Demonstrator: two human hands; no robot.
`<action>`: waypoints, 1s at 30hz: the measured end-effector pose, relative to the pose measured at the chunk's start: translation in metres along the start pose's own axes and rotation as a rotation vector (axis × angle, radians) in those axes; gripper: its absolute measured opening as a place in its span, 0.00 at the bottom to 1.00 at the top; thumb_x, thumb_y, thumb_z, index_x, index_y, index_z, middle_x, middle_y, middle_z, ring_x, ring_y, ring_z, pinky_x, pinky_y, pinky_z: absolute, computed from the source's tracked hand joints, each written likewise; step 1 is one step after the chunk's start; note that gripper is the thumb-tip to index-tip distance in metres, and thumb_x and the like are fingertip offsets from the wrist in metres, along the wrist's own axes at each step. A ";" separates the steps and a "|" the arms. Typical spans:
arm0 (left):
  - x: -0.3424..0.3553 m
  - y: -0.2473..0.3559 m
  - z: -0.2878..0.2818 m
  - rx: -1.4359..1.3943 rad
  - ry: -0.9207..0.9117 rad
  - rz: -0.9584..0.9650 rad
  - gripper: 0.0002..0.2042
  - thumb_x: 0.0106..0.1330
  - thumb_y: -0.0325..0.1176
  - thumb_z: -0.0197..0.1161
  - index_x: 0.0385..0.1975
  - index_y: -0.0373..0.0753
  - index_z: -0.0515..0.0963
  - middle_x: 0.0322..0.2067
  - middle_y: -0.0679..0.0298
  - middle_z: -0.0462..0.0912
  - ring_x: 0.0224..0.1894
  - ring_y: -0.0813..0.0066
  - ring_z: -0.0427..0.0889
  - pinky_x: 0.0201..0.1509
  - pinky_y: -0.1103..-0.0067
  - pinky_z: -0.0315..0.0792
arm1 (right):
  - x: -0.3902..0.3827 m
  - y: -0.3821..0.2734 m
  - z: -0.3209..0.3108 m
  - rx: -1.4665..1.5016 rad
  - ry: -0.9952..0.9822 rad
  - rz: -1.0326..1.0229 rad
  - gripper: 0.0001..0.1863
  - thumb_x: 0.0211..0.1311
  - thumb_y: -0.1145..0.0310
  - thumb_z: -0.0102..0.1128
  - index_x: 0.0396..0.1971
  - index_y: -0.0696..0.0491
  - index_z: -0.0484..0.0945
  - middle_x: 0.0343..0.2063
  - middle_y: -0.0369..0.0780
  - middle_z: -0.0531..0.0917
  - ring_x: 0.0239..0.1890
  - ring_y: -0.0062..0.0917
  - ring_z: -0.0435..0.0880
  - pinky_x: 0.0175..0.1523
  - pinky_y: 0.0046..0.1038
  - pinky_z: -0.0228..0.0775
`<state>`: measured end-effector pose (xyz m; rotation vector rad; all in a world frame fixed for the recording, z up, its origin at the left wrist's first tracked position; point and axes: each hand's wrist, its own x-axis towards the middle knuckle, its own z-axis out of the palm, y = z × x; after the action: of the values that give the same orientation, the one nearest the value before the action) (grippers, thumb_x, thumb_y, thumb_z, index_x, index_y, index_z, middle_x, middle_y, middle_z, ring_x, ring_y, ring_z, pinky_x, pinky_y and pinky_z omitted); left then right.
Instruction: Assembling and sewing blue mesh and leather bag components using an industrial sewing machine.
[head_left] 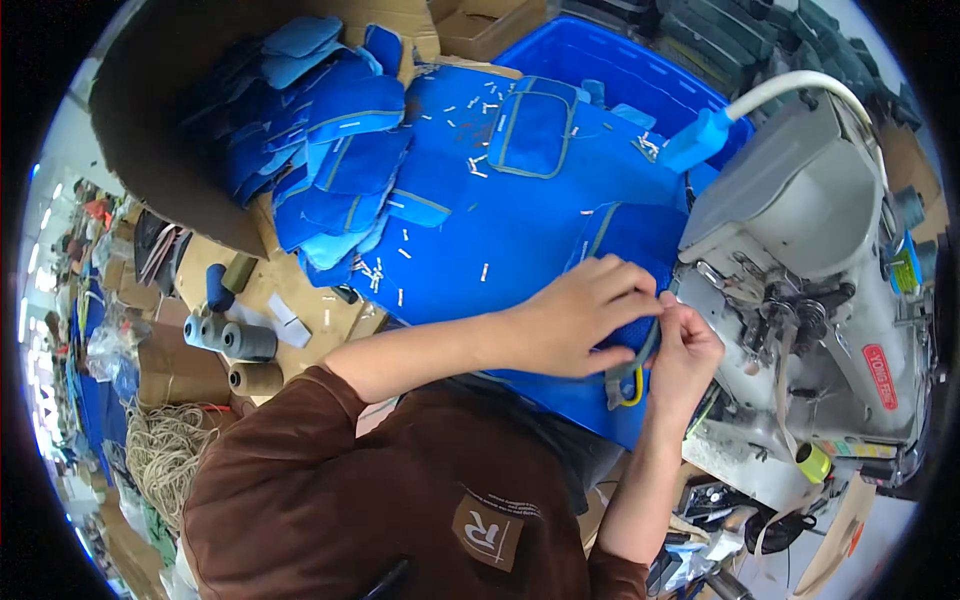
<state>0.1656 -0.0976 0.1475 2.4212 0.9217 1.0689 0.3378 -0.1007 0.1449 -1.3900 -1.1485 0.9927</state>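
Note:
Beside the sewing machine, a blue fabric piece with grey-green binding lies on the blue work surface. My left hand reaches across it, fingers bent over its near part. At the piece's right edge, my right hand has thumb and fingers pinched together on the bound edge. The fingertips of both hands come close together there. Under my hands a curved yellow handle shows, partly hidden. Another bound blue fabric piece lies flat farther back.
A heap of blue fabric pieces spills from a cardboard box at the left. Behind stands a blue plastic crate. A white lamp arm arches over the machine. Thread spools stand at the left; small white scraps dot the surface.

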 end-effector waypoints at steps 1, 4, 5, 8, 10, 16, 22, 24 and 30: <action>-0.005 0.003 0.000 0.001 -0.002 0.012 0.29 0.51 0.39 0.74 0.54 0.39 0.72 0.53 0.57 0.71 0.52 0.55 0.72 0.55 0.65 0.68 | -0.002 0.000 0.001 0.007 -0.009 0.002 0.14 0.69 0.67 0.63 0.23 0.57 0.82 0.12 0.28 0.73 0.12 0.08 0.64 0.15 0.16 0.52; -0.010 0.006 0.008 0.043 -0.014 0.036 0.33 0.50 0.45 0.75 0.56 0.39 0.72 0.54 0.57 0.71 0.53 0.55 0.72 0.55 0.64 0.68 | -0.007 0.000 -0.002 0.020 -0.036 0.040 0.13 0.71 0.65 0.60 0.27 0.57 0.82 0.14 0.29 0.74 0.12 0.09 0.66 0.16 0.15 0.54; -0.011 0.003 0.012 0.108 0.006 0.064 0.33 0.50 0.45 0.75 0.55 0.39 0.72 0.54 0.56 0.71 0.53 0.54 0.72 0.55 0.64 0.68 | -0.009 0.003 -0.004 0.077 -0.069 0.048 0.13 0.72 0.64 0.58 0.29 0.57 0.82 0.15 0.29 0.74 0.13 0.09 0.67 0.18 0.15 0.55; -0.018 0.010 0.018 0.010 0.101 -0.002 0.30 0.50 0.40 0.75 0.53 0.37 0.72 0.52 0.54 0.71 0.52 0.54 0.72 0.54 0.65 0.68 | -0.025 0.011 -0.012 0.115 -0.150 0.056 0.16 0.75 0.61 0.52 0.34 0.57 0.80 0.18 0.31 0.75 0.16 0.11 0.71 0.22 0.16 0.60; -0.036 0.018 0.033 -0.030 0.258 -0.080 0.26 0.51 0.38 0.76 0.48 0.37 0.72 0.48 0.54 0.73 0.47 0.52 0.75 0.50 0.66 0.71 | -0.035 0.010 -0.012 0.143 -0.162 0.091 0.13 0.76 0.64 0.51 0.40 0.58 0.77 0.21 0.33 0.77 0.20 0.13 0.74 0.25 0.16 0.62; -0.093 0.036 0.066 -0.483 0.240 -0.606 0.22 0.63 0.35 0.70 0.50 0.37 0.66 0.45 0.56 0.76 0.47 0.68 0.77 0.49 0.72 0.72 | -0.067 0.040 -0.009 0.015 -0.254 0.007 0.09 0.70 0.78 0.55 0.47 0.58 0.72 0.30 0.38 0.83 0.32 0.17 0.82 0.33 0.18 0.70; -0.128 0.019 0.029 -1.019 -0.399 -0.799 0.17 0.76 0.40 0.52 0.30 0.33 0.76 0.30 0.66 0.77 0.29 0.78 0.75 0.38 0.77 0.69 | -0.079 0.018 -0.011 0.306 -0.466 0.009 0.09 0.73 0.72 0.52 0.47 0.59 0.74 0.41 0.48 0.86 0.39 0.29 0.84 0.47 0.30 0.75; -0.132 0.045 0.017 -0.450 0.089 -0.648 0.12 0.72 0.36 0.59 0.29 0.34 0.75 0.27 0.64 0.74 0.25 0.76 0.72 0.33 0.77 0.67 | -0.085 0.011 -0.012 0.759 -0.435 0.158 0.12 0.75 0.66 0.49 0.49 0.59 0.72 0.39 0.52 0.85 0.37 0.37 0.85 0.45 0.38 0.76; -0.124 0.057 -0.017 -0.254 -0.149 0.146 0.14 0.59 0.41 0.71 0.36 0.39 0.80 0.32 0.64 0.75 0.33 0.61 0.77 0.42 0.66 0.73 | -0.114 -0.036 -0.036 0.885 -0.595 0.285 0.16 0.78 0.58 0.43 0.47 0.58 0.67 0.25 0.55 0.84 0.17 0.34 0.81 0.25 0.27 0.74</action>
<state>0.1137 -0.2230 0.1230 2.3445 0.5330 0.9722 0.3456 -0.2195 0.1832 -0.5441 -0.7297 1.9086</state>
